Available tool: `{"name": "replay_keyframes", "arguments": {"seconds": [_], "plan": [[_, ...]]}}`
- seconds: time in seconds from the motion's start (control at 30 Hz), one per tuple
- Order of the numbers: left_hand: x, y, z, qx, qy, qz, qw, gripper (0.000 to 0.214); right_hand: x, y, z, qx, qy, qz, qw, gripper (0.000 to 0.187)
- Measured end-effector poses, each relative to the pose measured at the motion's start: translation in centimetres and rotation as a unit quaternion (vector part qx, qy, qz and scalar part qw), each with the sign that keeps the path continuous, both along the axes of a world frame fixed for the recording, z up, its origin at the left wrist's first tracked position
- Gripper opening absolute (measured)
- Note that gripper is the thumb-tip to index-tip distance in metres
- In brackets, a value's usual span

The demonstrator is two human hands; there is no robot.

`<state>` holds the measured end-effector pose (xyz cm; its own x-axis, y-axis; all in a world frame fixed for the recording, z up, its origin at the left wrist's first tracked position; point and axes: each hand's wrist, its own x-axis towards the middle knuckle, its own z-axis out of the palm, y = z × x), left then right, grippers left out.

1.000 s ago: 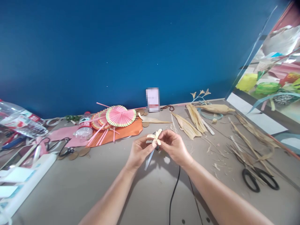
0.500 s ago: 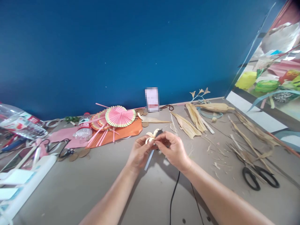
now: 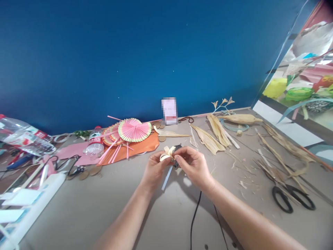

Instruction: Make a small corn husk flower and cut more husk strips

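Both hands [image 3: 174,165] pinch the husk flower [image 3: 168,153]; petals now droop lower.

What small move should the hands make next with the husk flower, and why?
Probably press the loose petal down against the husk flower. The left hand pinches it at its pale stick, the right hand is closed at its side, and the petals look uneven.
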<state>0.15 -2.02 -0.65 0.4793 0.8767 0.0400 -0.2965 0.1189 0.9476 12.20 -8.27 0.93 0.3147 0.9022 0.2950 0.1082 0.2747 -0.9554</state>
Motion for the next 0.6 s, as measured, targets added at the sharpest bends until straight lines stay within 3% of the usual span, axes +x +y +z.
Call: {"name": "replay_keyframes", "arguments": {"seconds": [0.17, 0.37, 0.47, 0.6], "plan": [[-0.25, 0.08, -0.19, 0.141, 0.078, 0.028, 0.987, 0.01, 0.0, 0.17, -0.14, -0.004, 0.02, -0.001, 1.0, 0.007], [-0.83, 0.17, 0.35, 0.355, 0.139, 0.053, 0.923, 0.01, 0.0, 0.18, -0.38, -0.013, 0.038, 0.019, 0.999, 0.012], [-0.96, 0.21, 0.41, 0.41, 0.141, 0.069, 0.899, 0.01, -0.02, 0.19, -0.45, -0.013, 0.054, 0.034, 0.998, 0.014], [-0.96, 0.12, 0.45, 0.429, 0.151, 0.075, 0.888, 0.013, -0.1, 0.3, -0.64, -0.018, 0.081, 0.054, 0.995, 0.014]]}}
